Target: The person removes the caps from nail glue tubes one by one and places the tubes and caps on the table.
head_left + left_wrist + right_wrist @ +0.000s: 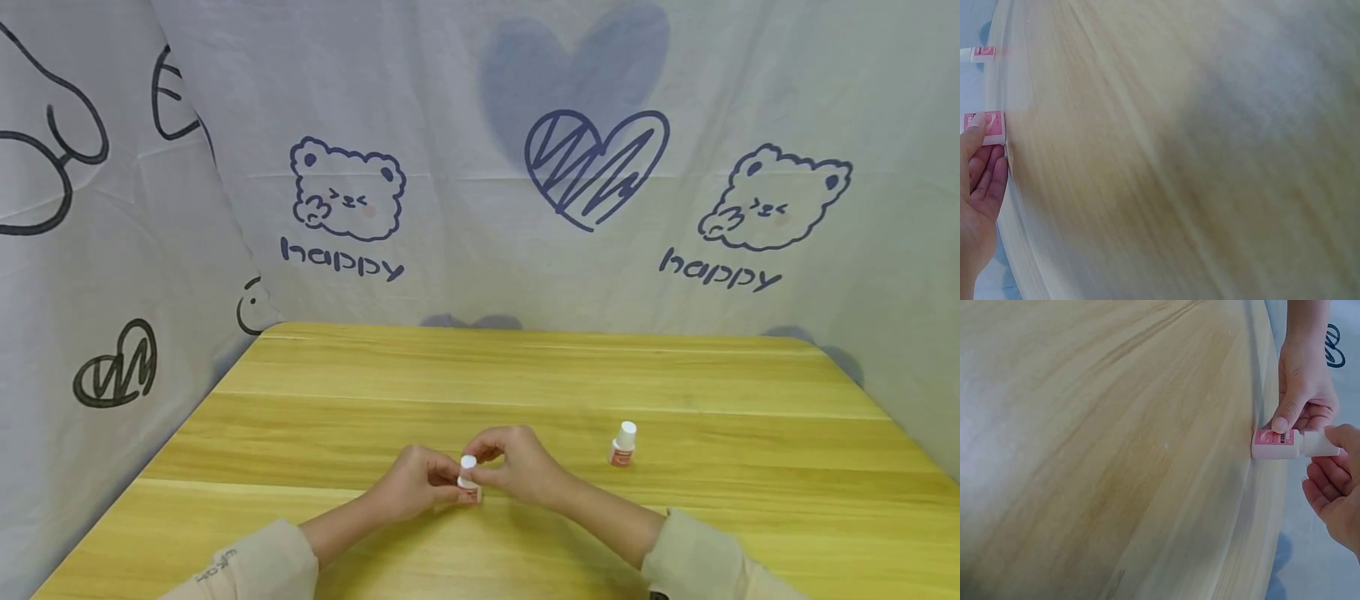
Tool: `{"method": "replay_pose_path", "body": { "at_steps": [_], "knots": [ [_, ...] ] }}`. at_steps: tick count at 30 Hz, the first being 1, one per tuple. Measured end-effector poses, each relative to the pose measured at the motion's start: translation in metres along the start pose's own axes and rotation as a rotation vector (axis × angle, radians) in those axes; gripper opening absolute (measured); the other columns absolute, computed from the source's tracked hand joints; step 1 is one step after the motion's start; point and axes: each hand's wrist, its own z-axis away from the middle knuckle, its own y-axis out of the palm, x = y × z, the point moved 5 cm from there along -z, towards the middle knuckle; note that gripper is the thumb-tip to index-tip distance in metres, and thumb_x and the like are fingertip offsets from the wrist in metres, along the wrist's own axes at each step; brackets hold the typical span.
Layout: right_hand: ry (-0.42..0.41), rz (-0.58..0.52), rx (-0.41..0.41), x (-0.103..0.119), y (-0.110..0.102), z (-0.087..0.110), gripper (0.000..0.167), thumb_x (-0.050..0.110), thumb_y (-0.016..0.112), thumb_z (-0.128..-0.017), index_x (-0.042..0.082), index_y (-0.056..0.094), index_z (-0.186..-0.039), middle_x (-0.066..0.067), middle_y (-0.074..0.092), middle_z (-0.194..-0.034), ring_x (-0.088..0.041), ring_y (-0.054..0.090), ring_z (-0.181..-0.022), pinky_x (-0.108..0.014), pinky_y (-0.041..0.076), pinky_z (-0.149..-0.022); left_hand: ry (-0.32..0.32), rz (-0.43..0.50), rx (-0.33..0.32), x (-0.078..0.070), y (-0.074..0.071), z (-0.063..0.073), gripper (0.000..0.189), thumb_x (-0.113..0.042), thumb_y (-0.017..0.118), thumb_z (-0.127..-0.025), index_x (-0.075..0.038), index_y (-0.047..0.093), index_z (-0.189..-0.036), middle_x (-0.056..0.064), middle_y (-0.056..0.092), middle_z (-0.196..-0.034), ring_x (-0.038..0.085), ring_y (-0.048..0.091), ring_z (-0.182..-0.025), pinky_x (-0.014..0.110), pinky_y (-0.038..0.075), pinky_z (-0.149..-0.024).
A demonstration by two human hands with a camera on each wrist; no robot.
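A small white bottle (470,492) with a pink-red label stands upright on the table in front of me. My left hand (412,486) grips its body from the left, thumb across the label. From the other side, my right hand (525,468) pinches the tall white cap (468,463) between thumb and fingers. In the right wrist view both hands meet at the bottle (1275,450), and its cap (1319,443) is still in line with the body. The left wrist view shows the left thumb pressed on the pink label (992,125).
A second, similar bottle (622,454) with a white cap stands to the right and farther back on the wooden table (540,375). White cloth (465,192) printed with hearts and bears hangs behind the table and along its sides.
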Motion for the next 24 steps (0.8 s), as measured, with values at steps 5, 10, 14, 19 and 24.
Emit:
{"method": "replay_pose_path", "body": {
  "at_steps": [5, 10, 14, 19, 24],
  "knots": [
    [-0.015, -0.002, 0.018, 0.0012, 0.0006, 0.0002, 0.01, 0.005, 0.069, -0.082, 0.001, 0.07, -0.091, -0.009, 0.071, -0.089, -0.009, 0.062, -0.08, -0.022, 0.052, -0.075, -0.007, 0.005, -0.001, -0.0003, -0.0001, 0.0005, 0.017, -0.007, 0.07, -0.08, 0.005, 0.07, -0.093, 0.017, 0.072, -0.089, 0.011, 0.07, -0.079, 0.019, 0.056, -0.071],
    [-0.033, -0.001, 0.016, 0.002, 0.0006, 0.0015, 0.014, 0.005, 0.068, -0.082, -0.002, 0.069, -0.094, -0.011, 0.071, -0.091, -0.013, 0.063, -0.082, -0.025, 0.054, -0.076, -0.017, 0.006, -0.006, -0.0004, -0.0003, 0.0008, 0.017, -0.007, 0.07, -0.08, 0.005, 0.07, -0.092, 0.017, 0.072, -0.089, 0.01, 0.07, -0.079, 0.019, 0.056, -0.07],
    [-0.029, -0.015, -0.013, 0.0004, 0.0018, 0.0028, 0.019, 0.008, 0.07, -0.081, -0.004, 0.068, -0.095, -0.012, 0.071, -0.092, -0.015, 0.064, -0.082, -0.029, 0.055, -0.077, -0.01, 0.007, -0.002, -0.0012, -0.0003, 0.0011, 0.017, -0.007, 0.07, -0.08, 0.005, 0.07, -0.092, 0.017, 0.072, -0.089, 0.01, 0.07, -0.079, 0.019, 0.056, -0.07],
    [-0.035, -0.015, -0.087, -0.0019, 0.0046, 0.004, 0.015, 0.01, 0.072, -0.08, -0.001, 0.069, -0.091, -0.009, 0.071, -0.089, -0.013, 0.064, -0.081, -0.029, 0.055, -0.075, -0.018, 0.006, -0.005, -0.0018, -0.001, 0.0015, 0.016, -0.006, 0.07, -0.081, 0.005, 0.07, -0.093, 0.017, 0.072, -0.088, 0.009, 0.069, -0.078, 0.018, 0.056, -0.07],
    [-0.028, 0.004, -0.157, -0.0027, 0.0048, 0.006, 0.007, 0.008, 0.072, -0.08, 0.003, 0.069, -0.084, -0.007, 0.071, -0.083, -0.01, 0.063, -0.077, -0.024, 0.054, -0.073, -0.022, 0.002, -0.01, -0.0023, -0.0012, 0.0015, 0.016, -0.005, 0.07, -0.08, 0.005, 0.07, -0.093, 0.017, 0.072, -0.088, 0.007, 0.069, -0.078, 0.018, 0.056, -0.07]
  ]
}}
